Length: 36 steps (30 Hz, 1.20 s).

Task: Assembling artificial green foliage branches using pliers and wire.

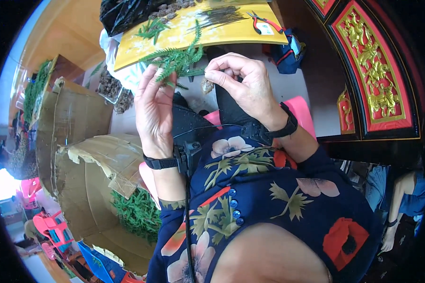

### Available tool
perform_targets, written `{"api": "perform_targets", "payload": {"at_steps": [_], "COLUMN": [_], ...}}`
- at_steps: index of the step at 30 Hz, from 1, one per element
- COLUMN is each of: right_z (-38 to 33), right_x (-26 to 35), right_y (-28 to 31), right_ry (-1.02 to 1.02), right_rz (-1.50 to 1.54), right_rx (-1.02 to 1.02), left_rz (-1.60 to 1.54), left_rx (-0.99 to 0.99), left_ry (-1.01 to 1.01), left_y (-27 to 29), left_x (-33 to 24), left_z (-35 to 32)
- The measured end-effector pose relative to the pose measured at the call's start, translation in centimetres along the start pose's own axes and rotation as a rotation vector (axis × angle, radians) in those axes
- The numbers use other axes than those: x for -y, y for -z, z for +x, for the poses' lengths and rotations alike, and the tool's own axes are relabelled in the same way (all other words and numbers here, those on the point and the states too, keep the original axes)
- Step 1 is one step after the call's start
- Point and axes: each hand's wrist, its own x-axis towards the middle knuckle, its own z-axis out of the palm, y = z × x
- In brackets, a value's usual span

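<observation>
In front of me, near the yellow table's edge, my left hand is closed on a green artificial pine sprig whose branches fan out above the fingers. My right hand sits just to its right, with thumb and index finger pinched together. A small brown pine cone, whitish in places, hangs under those fingertips. Whether the fingers grip the cone itself or a thin stem on it, I cannot make out. The sprig's tips reach close to the right fingertips.
On the table lie red-handled pliers, dark thin wires, another sprig, brown cones and a black plastic bag. A torn cardboard box with green sprigs stands left. A carved red-and-gold panel is right.
</observation>
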Motion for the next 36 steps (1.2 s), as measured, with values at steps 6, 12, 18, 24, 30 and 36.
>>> {"api": "perform_targets", "payload": {"at_steps": [6, 12, 18, 24, 30, 36], "right_z": [0.0, 0.0, 0.2, 0.3, 0.3, 0.3], "right_x": [0.0, 0.1, -0.3, 0.2, -0.2, -0.7], "right_y": [0.0, 0.2, 0.2, 0.7, 0.7, 0.2], "right_ry": [-0.012, -0.029, -0.019, -0.050, -0.033, -0.032], "right_rz": [0.021, 0.041, 0.066, 0.089, 0.059, 0.221], "right_rx": [0.007, 0.018, 0.003, 0.021, 0.010, -0.008], "left_rz": [-0.013, 0.054, 0.121, 0.086, -0.014, 0.150], "left_rx": [0.002, 0.080, 0.031, 0.018, 0.000, -0.013], "left_ry": [0.008, -0.004, -0.024, 0.002, -0.007, -0.027], "left_y": [-0.4, 1.1, 0.6, 0.0, -0.8, 0.6], "left_x": [-0.4, -0.3, -0.2, -0.4, -0.4, 0.0], "left_z": [-0.2, 0.1, 0.2, 0.2, -0.4, 0.0]}}
